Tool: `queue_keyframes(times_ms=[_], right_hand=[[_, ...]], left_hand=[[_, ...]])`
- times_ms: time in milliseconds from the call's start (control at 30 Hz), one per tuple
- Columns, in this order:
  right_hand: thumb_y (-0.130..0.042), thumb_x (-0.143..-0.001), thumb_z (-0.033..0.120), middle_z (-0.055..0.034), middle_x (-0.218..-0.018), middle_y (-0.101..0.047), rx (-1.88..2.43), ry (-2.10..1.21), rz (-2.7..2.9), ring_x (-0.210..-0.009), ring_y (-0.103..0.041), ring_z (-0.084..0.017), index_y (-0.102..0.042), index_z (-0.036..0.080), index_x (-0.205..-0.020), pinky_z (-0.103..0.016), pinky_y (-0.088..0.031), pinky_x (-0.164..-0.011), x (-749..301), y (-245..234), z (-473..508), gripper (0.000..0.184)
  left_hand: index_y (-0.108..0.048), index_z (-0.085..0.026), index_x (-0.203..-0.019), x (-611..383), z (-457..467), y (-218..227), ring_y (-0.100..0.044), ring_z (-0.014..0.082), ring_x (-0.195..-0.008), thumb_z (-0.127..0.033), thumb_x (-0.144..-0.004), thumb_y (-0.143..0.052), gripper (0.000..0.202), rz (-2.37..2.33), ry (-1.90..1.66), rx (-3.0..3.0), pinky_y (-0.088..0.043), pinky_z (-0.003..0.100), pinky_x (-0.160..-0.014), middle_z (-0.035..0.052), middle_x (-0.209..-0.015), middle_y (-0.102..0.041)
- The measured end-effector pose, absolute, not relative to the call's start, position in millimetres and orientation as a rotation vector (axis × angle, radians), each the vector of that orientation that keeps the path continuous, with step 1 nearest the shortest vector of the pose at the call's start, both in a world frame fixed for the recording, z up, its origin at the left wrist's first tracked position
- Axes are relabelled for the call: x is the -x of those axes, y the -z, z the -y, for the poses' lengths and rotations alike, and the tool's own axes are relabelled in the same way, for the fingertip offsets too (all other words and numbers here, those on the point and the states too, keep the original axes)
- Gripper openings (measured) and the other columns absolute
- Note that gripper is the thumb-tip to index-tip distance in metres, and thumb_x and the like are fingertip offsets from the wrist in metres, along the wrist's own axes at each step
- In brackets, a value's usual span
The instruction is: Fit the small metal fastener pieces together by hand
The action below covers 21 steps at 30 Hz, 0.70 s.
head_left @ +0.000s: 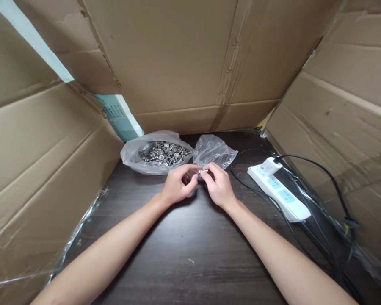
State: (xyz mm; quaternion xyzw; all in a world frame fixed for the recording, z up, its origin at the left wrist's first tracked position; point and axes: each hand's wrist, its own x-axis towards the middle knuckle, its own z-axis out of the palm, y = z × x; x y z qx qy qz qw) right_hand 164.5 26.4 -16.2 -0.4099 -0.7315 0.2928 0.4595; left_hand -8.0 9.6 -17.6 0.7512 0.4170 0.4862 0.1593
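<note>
Over the dark table my left hand (181, 183) and my right hand (218, 184) meet at the fingertips. Between them is a small, pale, screw-like metal piece (204, 171), lying sideways. My right thumb and fingers pinch it. The left thumb and forefinger close in at its other end; whether they grip it or something tiny on it is too small to tell. Just behind my left hand, an open plastic bag (131, 159) holds a heap of small metal parts (165, 153), some with round heads. A clear zip bag (213, 149) lies behind my right hand.
A white power strip (281, 190) with a plug adapter (271, 166) sits on the right, and black cables (333, 171) run around it. Cardboard walls (178, 59) enclose the back and both sides of the dark wooden table (178, 258).
</note>
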Motion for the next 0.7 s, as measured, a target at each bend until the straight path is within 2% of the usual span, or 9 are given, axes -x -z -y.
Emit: queue_keyframes(times_ms=[300,500,700], right_hand=[[-0.051,-0.101,0.030,-0.0040,-0.084,-0.063,0.978,-0.684,1.839,-0.080,-0.059,-0.019,-0.059,0.021,-0.082,-0.031,-0.043,-0.075,-163.9,16.6,-24.8,0.022],[-0.050,-0.101,0.031,-0.0039,-0.083,-0.063,0.974,-0.663,1.854,-0.079,-0.059,-0.019,-0.058,0.021,-0.082,-0.031,-0.043,-0.074,-163.6,17.2,-25.5,0.023],[-0.050,-0.101,0.030,-0.0037,-0.083,-0.062,0.962,-0.673,1.864,-0.078,-0.058,-0.018,-0.058,0.021,-0.081,-0.031,-0.043,-0.074,-163.8,16.7,-24.1,0.024]], left_hand=[[-0.074,-0.014,-0.109,8.1,-11.6,19.5,-0.070,0.0125,-0.071,-0.021,-0.092,-0.064,0.021,-1.247,-1.365,-2.097,-0.054,0.020,-0.058,0.0063,-0.092,-0.078],[-0.074,-0.014,-0.113,9.6,-12.5,19.6,-0.069,0.0136,-0.073,-0.021,-0.094,-0.062,0.023,-1.209,-1.350,-2.154,-0.053,0.021,-0.058,0.0065,-0.090,-0.076],[-0.072,-0.015,-0.108,9.7,-11.8,17.4,-0.066,0.0131,-0.071,-0.018,-0.094,-0.060,0.019,-1.185,-1.338,-2.200,-0.051,0.022,-0.059,0.0048,-0.085,-0.073]])
